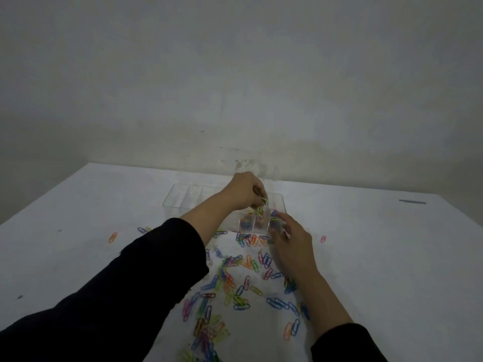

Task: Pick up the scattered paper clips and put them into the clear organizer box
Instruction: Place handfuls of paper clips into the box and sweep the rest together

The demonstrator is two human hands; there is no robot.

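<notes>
Paper clips (pixel 236 283), thin wire loops coated blue, orange, green, yellow, pink and red, lie scattered in a loose band across the white tabletop (pixel 379 257), thickest from the centre toward 6 o'clock, with single strays at 9 and 3 o'clock. More of them sit in the near compartments of the clear organizer box (pixel 183 197) at 12 o'clock of the pile. Above those compartments the left hand (pixel 241 190) pinches a yellow-green clip (pixel 264 201) in its curled fingers. At 3 o'clock of the box's near end, the right hand (pixel 292 241) hovers with fingers loosely spread, grasping nothing. Both arms wear dark sleeves (pixel 130 283).
</notes>
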